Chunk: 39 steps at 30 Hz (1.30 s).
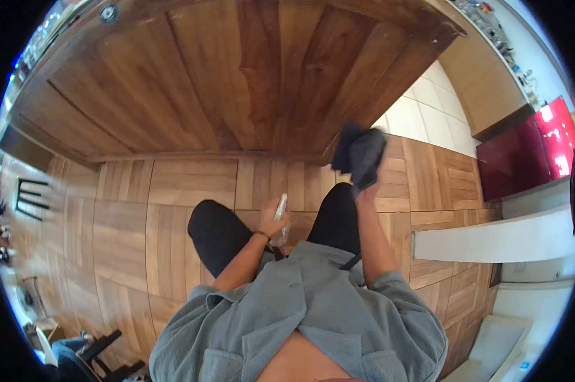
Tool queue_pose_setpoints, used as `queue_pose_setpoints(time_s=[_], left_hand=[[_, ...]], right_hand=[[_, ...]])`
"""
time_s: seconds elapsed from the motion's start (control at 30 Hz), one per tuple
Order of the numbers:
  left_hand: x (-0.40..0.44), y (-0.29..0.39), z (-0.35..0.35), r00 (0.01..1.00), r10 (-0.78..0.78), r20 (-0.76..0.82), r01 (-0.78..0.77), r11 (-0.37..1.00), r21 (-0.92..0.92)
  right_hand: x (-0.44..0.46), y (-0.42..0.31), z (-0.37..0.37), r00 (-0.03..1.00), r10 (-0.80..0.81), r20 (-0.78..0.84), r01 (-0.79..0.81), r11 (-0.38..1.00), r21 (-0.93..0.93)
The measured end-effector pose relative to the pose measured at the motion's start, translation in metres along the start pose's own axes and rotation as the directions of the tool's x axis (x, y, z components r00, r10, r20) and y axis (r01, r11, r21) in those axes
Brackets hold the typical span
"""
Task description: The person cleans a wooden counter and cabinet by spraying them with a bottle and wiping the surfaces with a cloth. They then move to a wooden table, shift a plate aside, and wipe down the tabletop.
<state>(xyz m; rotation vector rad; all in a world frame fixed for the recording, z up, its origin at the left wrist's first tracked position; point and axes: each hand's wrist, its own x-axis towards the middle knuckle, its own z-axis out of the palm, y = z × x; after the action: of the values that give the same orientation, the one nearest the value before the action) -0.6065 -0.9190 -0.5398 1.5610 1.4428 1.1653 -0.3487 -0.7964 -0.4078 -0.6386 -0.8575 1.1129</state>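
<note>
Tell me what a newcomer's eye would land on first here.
The broad brown wooden panel filling the top of the view comes first. Next is the dark, slightly blurred cloth in the right hand, by the panel's lower right corner, then the glossy red unit at the right edge. The left hand holds a clear container between the knees.

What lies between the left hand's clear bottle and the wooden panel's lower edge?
In the head view, only bare parquet floor shows between the clear bottle and the wooden panel; the dark cloth in the right hand is off to the right.
</note>
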Motion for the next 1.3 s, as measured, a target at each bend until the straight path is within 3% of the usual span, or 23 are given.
queue_pose_setpoints(time_s=[0.03,0.1,0.13,0.17,0.2,0.23,0.3,0.33,0.37,0.47,0.53,0.6,0.63,0.7,0.8,0.83,0.97,1.07,1.1,1.2,1.3], left_hand=[[-0.007,0.000,0.008,1.000,-0.005,-0.008,0.005,0.998,-0.064],[-0.017,-0.004,0.020,1.000,-0.023,-0.016,0.020,0.983,-0.182],[-0.019,-0.003,0.022,1.000,-0.028,-0.008,0.026,0.986,-0.167],[-0.019,-0.001,0.023,1.000,-0.031,-0.003,0.031,0.988,-0.152],[-0.016,0.003,0.021,0.999,-0.036,0.002,0.036,0.990,-0.139],[-0.014,0.008,0.017,1.000,0.001,-0.029,-0.002,0.999,-0.045],[-0.013,0.002,0.016,0.997,0.026,-0.069,-0.028,0.999,-0.036],[-0.014,-0.002,0.017,0.995,0.034,-0.090,-0.037,0.999,-0.030],[-0.012,-0.006,0.018,0.993,0.022,-0.118,-0.027,0.999,-0.039],[-0.011,0.008,0.011,0.984,-0.044,-0.171,0.035,0.998,-0.053],[-0.010,0.009,0.008,0.979,-0.050,-0.196,0.040,0.998,-0.053],[-0.008,0.008,0.007,0.979,-0.048,-0.199,0.038,0.998,-0.055],[-0.007,0.008,0.007,0.978,-0.044,-0.202,0.034,0.998,-0.053],[-0.006,0.007,0.008,0.976,-0.023,-0.216,0.015,0.999,-0.038],[-0.008,0.016,0.004,0.980,-0.035,-0.198,0.028,0.999,-0.040],[-0.010,0.016,0.004,0.980,-0.039,-0.195,0.032,0.999,-0.035],[-0.010,-0.004,0.012,0.978,-0.065,-0.199,0.067,0.998,0.005],[-0.008,0.010,0.008,0.969,0.043,-0.243,-0.028,0.998,0.065],[-0.009,0.016,0.007,0.957,0.102,-0.271,-0.080,0.992,0.094],[-0.013,0.018,0.005,0.960,-0.001,-0.281,0.019,0.998,0.063],[-0.011,0.027,0.000,0.952,0.064,-0.300,-0.056,0.998,0.034]], right_hand=[[0.029,-0.031,0.017,0.996,-0.082,-0.034,0.085,0.994,0.071],[0.097,-0.107,0.060,0.904,-0.428,-0.007,0.424,0.899,-0.112],[0.121,-0.145,0.088,0.803,-0.592,0.065,0.588,0.770,-0.250],[0.138,-0.182,0.120,0.564,-0.791,0.236,0.767,0.397,-0.505],[0.156,-0.210,0.146,0.303,-0.831,0.468,0.773,-0.073,-0.630],[0.172,-0.214,0.153,0.293,-0.765,0.574,0.689,-0.247,-0.681],[0.204,-0.222,0.167,0.260,-0.597,0.758,0.488,-0.596,-0.637],[0.202,-0.217,0.180,0.354,-0.569,0.742,0.506,-0.551,-0.663],[0.226,-0.207,0.161,0.351,-0.547,0.760,0.366,-0.668,-0.648],[0.208,-0.187,0.153,0.287,-0.620,0.730,0.617,-0.464,-0.636],[0.224,-0.142,0.114,0.377,-0.580,0.722,0.460,-0.560,-0.690],[0.186,-0.114,0.098,0.490,-0.496,0.717,0.529,-0.484,-0.697],[0.182,-0.091,0.079,0.501,-0.474,0.724,0.546,-0.476,-0.689],[0.168,-0.052,0.046,0.599,-0.337,0.726,0.518,-0.529,-0.672],[0.158,-0.050,0.051,0.602,-0.354,0.715,0.564,-0.445,-0.695],[0.163,-0.052,0.052,0.606,-0.337,0.721,0.510,-0.532,-0.676],[0.195,-0.117,0.119,0.509,-0.628,0.589,0.447,-0.392,-0.804],[0.210,-0.170,0.177,0.461,-0.742,0.487,0.388,-0.325,-0.862],[0.200,-0.174,0.190,0.425,-0.751,0.504,0.420,-0.330,-0.845],[0.190,-0.157,0.206,0.474,-0.722,0.504,0.411,-0.325,-0.852],[0.181,-0.131,0.245,0.473,-0.689,0.549,0.471,-0.329,-0.819]])
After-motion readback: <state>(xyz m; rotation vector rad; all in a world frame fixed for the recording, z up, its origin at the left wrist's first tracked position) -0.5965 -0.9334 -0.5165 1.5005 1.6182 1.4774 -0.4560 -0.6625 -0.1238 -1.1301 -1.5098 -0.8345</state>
